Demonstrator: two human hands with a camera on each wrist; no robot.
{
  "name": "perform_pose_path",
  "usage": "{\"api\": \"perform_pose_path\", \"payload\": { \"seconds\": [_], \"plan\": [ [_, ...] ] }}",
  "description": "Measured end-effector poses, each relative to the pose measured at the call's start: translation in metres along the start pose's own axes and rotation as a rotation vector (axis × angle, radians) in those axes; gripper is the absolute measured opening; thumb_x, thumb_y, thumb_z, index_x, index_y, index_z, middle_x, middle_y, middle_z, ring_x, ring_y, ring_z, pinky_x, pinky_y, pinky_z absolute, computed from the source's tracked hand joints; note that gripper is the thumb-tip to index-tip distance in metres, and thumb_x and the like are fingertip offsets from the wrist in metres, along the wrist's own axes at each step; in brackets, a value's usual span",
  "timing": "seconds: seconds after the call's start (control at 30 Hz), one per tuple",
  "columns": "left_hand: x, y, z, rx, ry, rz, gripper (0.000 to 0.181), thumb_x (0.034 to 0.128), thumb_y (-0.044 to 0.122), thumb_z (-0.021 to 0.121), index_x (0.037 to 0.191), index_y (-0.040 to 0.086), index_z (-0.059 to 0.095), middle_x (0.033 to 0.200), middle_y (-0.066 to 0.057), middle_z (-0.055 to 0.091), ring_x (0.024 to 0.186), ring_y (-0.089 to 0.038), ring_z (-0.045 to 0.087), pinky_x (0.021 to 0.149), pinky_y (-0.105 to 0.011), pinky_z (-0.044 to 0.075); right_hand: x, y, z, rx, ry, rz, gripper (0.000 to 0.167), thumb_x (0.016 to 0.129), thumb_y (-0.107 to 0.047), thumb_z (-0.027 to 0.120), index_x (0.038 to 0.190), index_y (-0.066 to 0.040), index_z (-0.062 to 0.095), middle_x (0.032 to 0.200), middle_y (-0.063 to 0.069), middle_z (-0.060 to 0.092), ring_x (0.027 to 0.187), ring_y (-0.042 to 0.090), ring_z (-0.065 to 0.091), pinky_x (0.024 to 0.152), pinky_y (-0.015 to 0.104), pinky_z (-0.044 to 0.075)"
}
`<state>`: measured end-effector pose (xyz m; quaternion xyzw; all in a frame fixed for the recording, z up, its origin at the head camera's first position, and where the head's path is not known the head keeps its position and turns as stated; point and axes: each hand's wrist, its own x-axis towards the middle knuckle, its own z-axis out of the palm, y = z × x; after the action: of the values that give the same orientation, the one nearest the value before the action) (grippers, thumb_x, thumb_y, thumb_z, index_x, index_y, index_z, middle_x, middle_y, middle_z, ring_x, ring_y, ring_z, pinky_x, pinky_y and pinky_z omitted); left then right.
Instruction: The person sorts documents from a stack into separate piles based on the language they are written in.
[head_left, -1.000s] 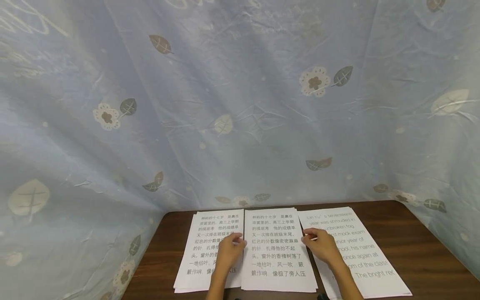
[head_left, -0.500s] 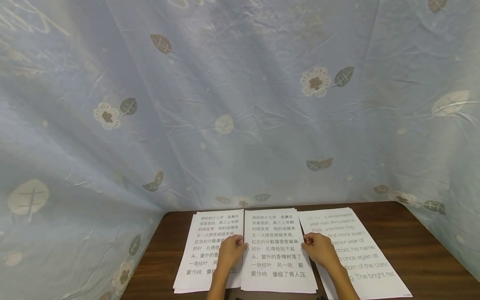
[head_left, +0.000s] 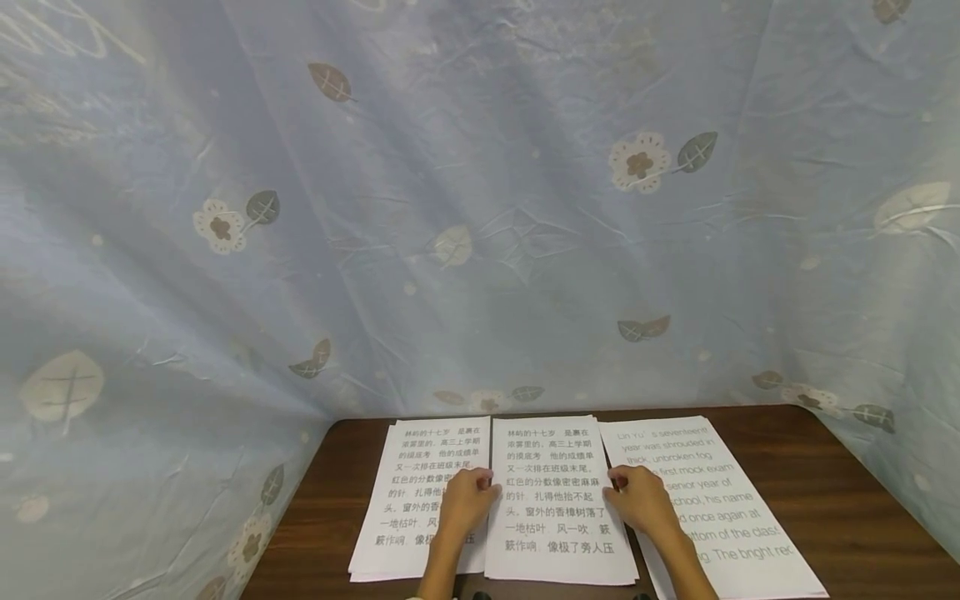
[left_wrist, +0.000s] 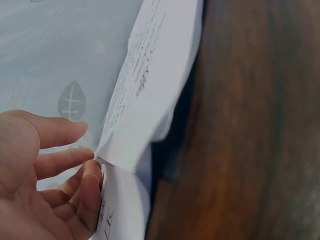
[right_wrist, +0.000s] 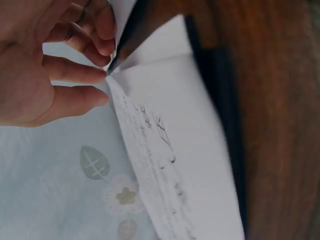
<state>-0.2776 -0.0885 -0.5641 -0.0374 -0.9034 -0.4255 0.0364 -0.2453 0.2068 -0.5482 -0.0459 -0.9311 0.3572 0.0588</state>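
In the head view, a middle stack of paper [head_left: 555, 525] printed with large Chinese characters lies between my hands. My left hand [head_left: 465, 504] is at its left edge, over part of a similar left stack [head_left: 397, 521]. At the middle stack's right edge is my right hand [head_left: 643, 500], over part of the English-printed paper [head_left: 738, 533]. In the left wrist view, the index fingertip of my left hand [left_wrist: 55, 170] meets a paper edge [left_wrist: 170, 70], thumb apart. My right hand [right_wrist: 65, 80] likewise touches a paper edge [right_wrist: 185, 125] with its index finger, thumb apart.
A dark wood-grain table [head_left: 300, 533] bears all the papers, set side by side with narrow gaps. Behind and to the left hangs a pale blue curtain [head_left: 480, 317] with leaf and flower prints, reaching the table's back edge.
My right hand's fingers have drawn in at the middle stack's right edge. The left hand has barely moved. The head view has shifted slightly, and the papers lie as before.
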Motion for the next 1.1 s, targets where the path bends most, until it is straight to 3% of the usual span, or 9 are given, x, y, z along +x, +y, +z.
{"api": "perform_pose_path", "payload": {
  "seconds": [0.13,0.33,0.43,0.67,0.83,1.1],
  "plan": [
    [0.0,0.001,-0.001,-0.052,0.002,-0.013,0.035,0.0937,0.019,0.078,0.123,0.0,0.077,0.09,-0.001,0.069,0.07,-0.011,0.058,0.059,-0.022,0.048,0.0,-0.004,-0.004,0.083,-0.004,0.007,0.036,0.09,-0.011,0.078,0.123,0.004,0.075,0.101,0.009,0.076,0.089,0.02,0.072,0.069,0.032,0.057],
    [-0.001,0.007,-0.003,-0.127,0.016,-0.017,0.034,0.0933,0.015,0.078,0.124,0.002,0.076,0.098,-0.003,0.073,0.078,-0.01,0.067,0.064,-0.024,0.057,-0.002,-0.008,-0.006,0.283,-0.026,0.038,0.042,0.089,-0.002,0.075,0.13,0.007,0.07,0.1,0.011,0.074,0.076,0.016,0.073,0.059,0.028,0.061],
    [-0.002,0.01,-0.003,-0.134,0.025,-0.016,0.034,0.0916,0.012,0.078,0.124,0.004,0.076,0.099,-0.003,0.074,0.081,-0.011,0.069,0.068,-0.025,0.058,-0.003,-0.01,-0.007,0.335,-0.023,0.05,0.044,0.091,-0.001,0.074,0.134,0.006,0.068,0.103,0.012,0.073,0.077,0.015,0.072,0.059,0.029,0.061],
    [-0.002,0.014,-0.005,-0.141,0.053,-0.023,0.036,0.0899,0.005,0.076,0.126,0.006,0.076,0.102,-0.005,0.076,0.082,-0.01,0.07,0.067,-0.025,0.059,-0.002,-0.009,-0.01,0.359,-0.018,0.069,0.044,0.094,-0.003,0.073,0.137,0.002,0.068,0.11,0.014,0.075,0.087,0.017,0.074,0.065,0.032,0.063],
    [-0.001,0.014,-0.01,-0.197,0.068,-0.019,0.038,0.0901,0.001,0.074,0.128,0.002,0.074,0.105,-0.01,0.077,0.081,-0.012,0.071,0.065,-0.023,0.06,-0.001,-0.009,-0.011,0.368,-0.01,0.077,0.043,0.094,-0.004,0.073,0.136,0.001,0.068,0.113,0.016,0.075,0.088,0.016,0.074,0.067,0.033,0.063],
    [-0.002,0.012,-0.013,-0.215,0.084,-0.017,0.036,0.0905,0.0,0.075,0.126,0.001,0.074,0.103,-0.01,0.076,0.08,-0.012,0.071,0.064,-0.022,0.06,-0.001,-0.012,-0.009,0.396,-0.01,0.083,0.043,0.095,-0.004,0.072,0.137,0.002,0.067,0.112,0.014,0.073,0.089,0.015,0.072,0.067,0.031,0.062]
  ]
}}
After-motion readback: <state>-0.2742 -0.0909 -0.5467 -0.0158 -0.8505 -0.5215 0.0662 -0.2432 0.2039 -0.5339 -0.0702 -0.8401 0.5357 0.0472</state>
